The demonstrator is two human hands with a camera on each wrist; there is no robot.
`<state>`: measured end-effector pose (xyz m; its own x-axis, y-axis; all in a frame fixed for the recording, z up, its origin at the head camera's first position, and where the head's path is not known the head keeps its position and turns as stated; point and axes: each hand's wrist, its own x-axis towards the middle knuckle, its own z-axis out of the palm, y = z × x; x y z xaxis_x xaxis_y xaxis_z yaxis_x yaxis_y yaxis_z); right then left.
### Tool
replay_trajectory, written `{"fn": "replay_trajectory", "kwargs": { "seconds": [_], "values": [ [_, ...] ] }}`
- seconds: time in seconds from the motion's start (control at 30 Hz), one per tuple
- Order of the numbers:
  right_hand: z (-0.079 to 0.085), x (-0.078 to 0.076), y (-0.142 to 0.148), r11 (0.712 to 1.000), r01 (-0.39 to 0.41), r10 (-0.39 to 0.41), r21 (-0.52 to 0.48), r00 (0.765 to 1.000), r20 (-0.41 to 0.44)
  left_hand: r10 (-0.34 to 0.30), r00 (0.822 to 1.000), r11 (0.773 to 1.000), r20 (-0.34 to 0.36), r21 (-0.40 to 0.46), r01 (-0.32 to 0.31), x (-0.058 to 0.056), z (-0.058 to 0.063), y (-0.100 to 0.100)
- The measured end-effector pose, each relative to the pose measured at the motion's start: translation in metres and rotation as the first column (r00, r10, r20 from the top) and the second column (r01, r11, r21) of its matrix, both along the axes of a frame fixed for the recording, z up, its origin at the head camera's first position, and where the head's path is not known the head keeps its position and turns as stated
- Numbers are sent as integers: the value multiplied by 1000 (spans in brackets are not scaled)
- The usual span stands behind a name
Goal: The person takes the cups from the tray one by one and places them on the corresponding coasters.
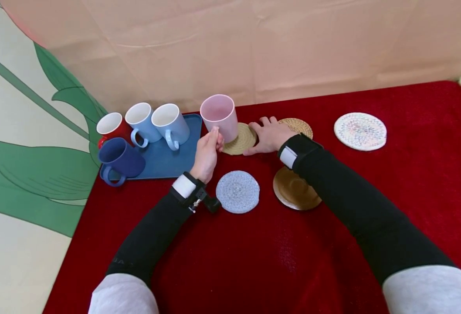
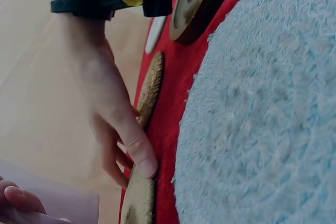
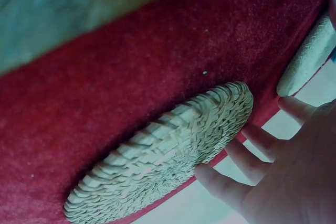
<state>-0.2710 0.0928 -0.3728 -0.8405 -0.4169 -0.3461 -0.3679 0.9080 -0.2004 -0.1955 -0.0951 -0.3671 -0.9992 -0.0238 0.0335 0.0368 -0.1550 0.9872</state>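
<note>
In the head view my left hand [image 1: 206, 155] grips the handle of a pink mug [image 1: 225, 124]. The mug overlaps the left part of a round tan woven coaster [image 1: 241, 141]. At that coaster's right edge is my right hand [image 1: 271, 136], its fingers spread and thumb toward the near side. The left wrist view shows the right thumb [image 2: 142, 163] right at the rim of the tan coaster [image 2: 139, 198]. Behind the right wrist, a wicker coaster [image 1: 298, 126] is partly hidden; its braided edge [image 3: 173, 150] shows large in the right wrist view.
A blue tray [image 1: 164, 161] at left bears a red mug [image 1: 122, 129], two light blue mugs [image 1: 181, 128] and a dark blue mug [image 1: 130, 159]. Nearer me lie a pale blue coaster [image 1: 237, 192] and a brown wooden one [image 1: 293, 192]. A white patterned coaster [image 1: 360, 131] lies right.
</note>
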Motion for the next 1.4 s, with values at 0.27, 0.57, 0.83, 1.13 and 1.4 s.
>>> {"fn": "replay_trajectory", "kwargs": {
  "seconds": [0.27,0.57,0.83,1.13,1.4],
  "values": [
    [2,3,0,1000,10,-10,-7,1000,-4,5,999,1000,54,-16,-4,-2,-9,11],
    [0,4,-2,1000,19,-19,-12,1000,-4,29,997,999,71,-41,-26,-3,-16,24],
    [3,5,-3,1000,16,-16,-14,1000,6,57,997,994,60,-100,-50,-1,-22,29],
    [-1,2,0,1000,18,-18,-25,1000,-5,89,993,993,74,-79,-83,3,-23,40],
    [-1,2,-1,1000,13,-13,-27,1000,-12,145,988,987,58,-74,-141,4,-23,46]
  ]
}}
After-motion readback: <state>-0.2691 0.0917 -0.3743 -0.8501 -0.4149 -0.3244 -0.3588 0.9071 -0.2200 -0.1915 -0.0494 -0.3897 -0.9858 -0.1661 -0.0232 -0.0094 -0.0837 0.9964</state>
